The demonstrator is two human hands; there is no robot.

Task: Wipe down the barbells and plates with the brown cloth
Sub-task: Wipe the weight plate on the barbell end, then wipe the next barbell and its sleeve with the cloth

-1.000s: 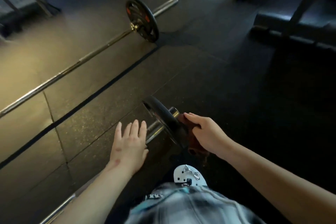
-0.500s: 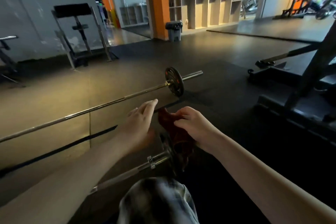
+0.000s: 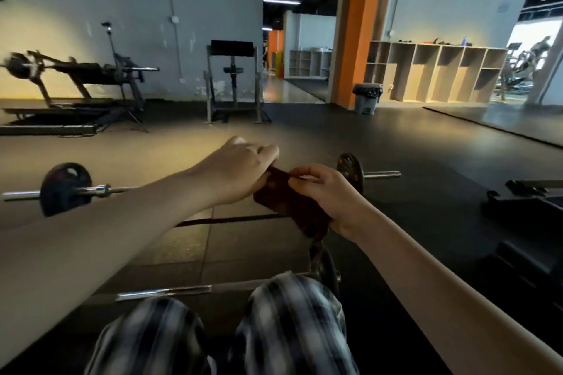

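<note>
Pinching brown cloth (image 3: 283, 199) with left hand (image 3: 240, 170) and right hand (image 3: 327, 193) over near plate (image 3: 331, 268); could drop it by loosening either.

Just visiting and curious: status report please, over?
Left hand, right hand grip brown cloth. Near barbell partly behind knees, far barbell beyond. No hand on either bar.
</note>
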